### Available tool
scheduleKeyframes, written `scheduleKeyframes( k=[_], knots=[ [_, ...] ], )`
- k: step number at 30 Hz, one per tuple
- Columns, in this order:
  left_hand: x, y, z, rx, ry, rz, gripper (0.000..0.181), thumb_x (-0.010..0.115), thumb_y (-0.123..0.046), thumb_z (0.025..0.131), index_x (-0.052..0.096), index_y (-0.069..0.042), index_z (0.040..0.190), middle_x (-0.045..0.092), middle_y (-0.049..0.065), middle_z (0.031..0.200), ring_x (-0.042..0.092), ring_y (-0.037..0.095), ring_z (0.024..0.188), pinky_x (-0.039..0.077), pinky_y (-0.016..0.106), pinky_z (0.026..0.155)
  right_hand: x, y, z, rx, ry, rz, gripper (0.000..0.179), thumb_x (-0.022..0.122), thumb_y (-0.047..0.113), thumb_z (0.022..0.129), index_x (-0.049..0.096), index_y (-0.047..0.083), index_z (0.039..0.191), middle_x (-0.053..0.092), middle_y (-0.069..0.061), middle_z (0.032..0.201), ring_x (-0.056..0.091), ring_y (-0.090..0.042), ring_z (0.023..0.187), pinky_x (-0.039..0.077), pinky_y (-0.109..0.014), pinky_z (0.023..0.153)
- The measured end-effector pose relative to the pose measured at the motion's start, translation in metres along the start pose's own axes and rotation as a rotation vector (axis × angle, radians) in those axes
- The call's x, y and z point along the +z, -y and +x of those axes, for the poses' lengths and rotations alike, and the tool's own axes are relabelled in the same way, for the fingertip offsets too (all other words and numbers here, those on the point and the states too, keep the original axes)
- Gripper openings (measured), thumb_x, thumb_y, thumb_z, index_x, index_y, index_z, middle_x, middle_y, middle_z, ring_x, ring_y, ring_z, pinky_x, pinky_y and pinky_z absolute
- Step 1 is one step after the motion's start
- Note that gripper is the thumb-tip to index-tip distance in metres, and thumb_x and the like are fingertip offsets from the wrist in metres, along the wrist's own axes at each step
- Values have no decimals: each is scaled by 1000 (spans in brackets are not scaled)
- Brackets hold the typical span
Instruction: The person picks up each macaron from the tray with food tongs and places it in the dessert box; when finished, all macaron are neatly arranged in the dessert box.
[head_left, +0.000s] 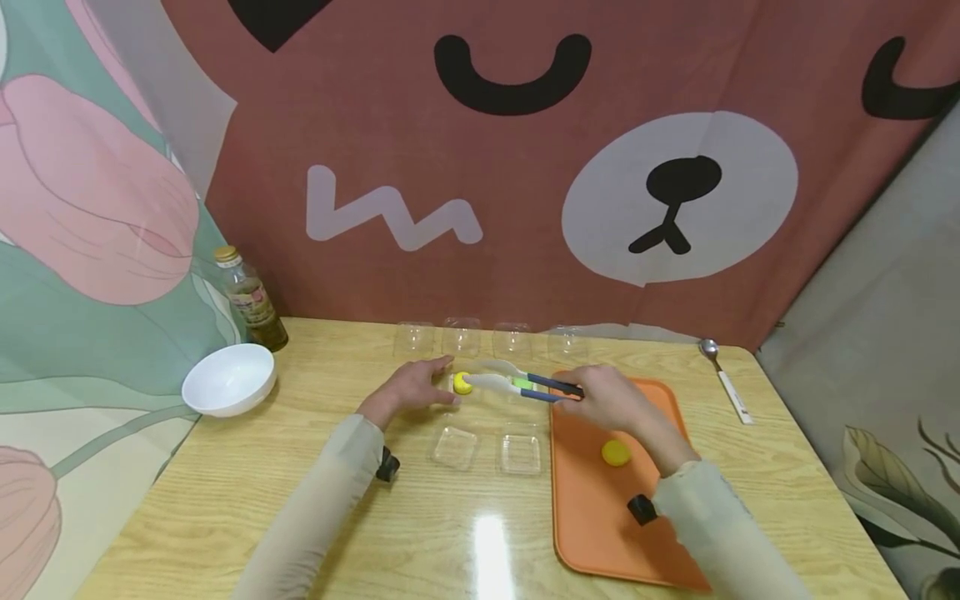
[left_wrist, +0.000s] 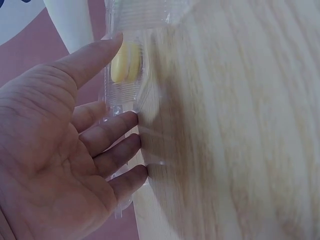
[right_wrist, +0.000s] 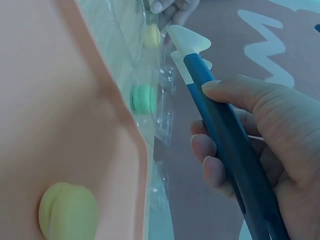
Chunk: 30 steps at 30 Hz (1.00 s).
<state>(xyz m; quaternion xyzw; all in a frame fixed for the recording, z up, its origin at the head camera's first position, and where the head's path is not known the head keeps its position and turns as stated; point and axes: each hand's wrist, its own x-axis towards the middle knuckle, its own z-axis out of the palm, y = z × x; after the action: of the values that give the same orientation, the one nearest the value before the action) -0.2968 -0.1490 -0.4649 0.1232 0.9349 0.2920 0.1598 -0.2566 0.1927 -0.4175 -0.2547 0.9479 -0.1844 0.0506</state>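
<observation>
My right hand (head_left: 611, 400) grips a pair of tongs (right_wrist: 225, 130) with dark blue handles and pale tips. In the head view the tips reach left, over a yellow macaron (head_left: 462, 383) that sits in a small clear plastic box (left_wrist: 125, 94). Beside that box is my left hand (head_left: 408, 390), its thumb at the near edge and its fingers spread and fairly straight, fingertips close to the tabletop. A green macaron (right_wrist: 143, 99) sits in another clear box to the right, partly behind the tongs in the head view. Another yellow macaron (head_left: 616, 452) lies on the orange tray (head_left: 592, 525).
Two clear boxes (head_left: 520, 454) stand nearer me, and several more clear pieces (head_left: 513, 340) line the back edge. A white bowl (head_left: 229, 380) and an oil bottle (head_left: 253, 302) stand at the left. A spoon (head_left: 725, 382) lies right of the tray.
</observation>
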Motion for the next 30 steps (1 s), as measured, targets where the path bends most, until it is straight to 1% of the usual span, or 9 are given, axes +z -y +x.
scheduleKeyframes(
  k=[3, 8, 14, 16, 21, 23, 24, 28, 30],
  knots=[
    [-1, -1, 0, 1, 1, 0, 89, 77, -42, 89, 30, -22, 161, 47, 12, 157, 41, 34, 147, 37, 53, 118, -5, -4, -6, 31, -14, 30, 43, 75, 26, 92, 69, 12, 132, 74, 0, 96, 52, -11, 63, 42, -27, 57],
    [-1, 1, 0, 2, 5, -27, 91, 78, -41, 89, 27, -23, 162, 47, 12, 157, 41, 35, 146, 37, 54, 118, -12, -13, -21, 60, -43, 84, 43, 73, 26, 93, 68, 14, 133, 72, 1, 92, 39, -10, 50, 35, -25, 49],
    [1, 11, -4, 39, 3, -96, 89, 76, -41, 90, 27, -23, 162, 48, 13, 156, 45, 35, 144, 38, 55, 117, -24, -32, -49, 107, -92, 68, 43, 72, 29, 94, 67, 17, 135, 67, 3, 81, 35, -9, 48, 34, -24, 47],
    [1, 15, -6, 52, -1, -108, 88, 75, -42, 91, 26, -22, 162, 49, 13, 156, 45, 35, 144, 38, 55, 117, -28, -39, -60, 120, -116, 57, 43, 72, 30, 94, 67, 17, 135, 68, 2, 85, 36, -9, 47, 34, -25, 46],
    [-2, 26, -18, 64, -14, -128, 91, 75, -42, 91, 23, -19, 163, 47, 14, 157, 44, 36, 145, 37, 55, 118, -35, -53, -86, 137, -166, 34, 42, 72, 32, 94, 68, 20, 134, 71, 1, 89, 43, -7, 53, 35, -24, 47],
    [-3, 28, -24, 73, -20, -118, 92, 75, -43, 91, 23, -17, 163, 47, 16, 156, 45, 37, 144, 37, 56, 117, -37, -58, -97, 149, -178, 30, 41, 72, 34, 94, 69, 19, 133, 69, 3, 84, 43, -7, 55, 35, -24, 48],
    [-3, 29, -27, 80, -25, -109, 92, 74, -43, 91, 23, -16, 163, 47, 17, 156, 45, 38, 143, 37, 57, 117, -38, -60, -103, 163, -179, 33, 42, 72, 35, 94, 69, 19, 133, 66, 4, 81, 42, -7, 53, 35, -24, 48],
    [-2, 31, -39, 88, -45, -94, 89, 72, -50, 91, 29, -16, 161, 49, 17, 155, 45, 38, 143, 36, 58, 118, -41, -65, -126, 209, -190, 43, 44, 72, 36, 94, 69, 13, 132, 62, 2, 81, 40, -7, 54, 34, -24, 48],
    [-2, 32, -47, 96, -47, -87, 87, 72, -53, 90, 33, -17, 160, 49, 14, 155, 46, 37, 143, 37, 58, 118, -40, -68, -136, 218, -205, 41, 44, 74, 35, 94, 69, 12, 131, 64, 1, 84, 41, -6, 56, 35, -24, 48]
  ],
)
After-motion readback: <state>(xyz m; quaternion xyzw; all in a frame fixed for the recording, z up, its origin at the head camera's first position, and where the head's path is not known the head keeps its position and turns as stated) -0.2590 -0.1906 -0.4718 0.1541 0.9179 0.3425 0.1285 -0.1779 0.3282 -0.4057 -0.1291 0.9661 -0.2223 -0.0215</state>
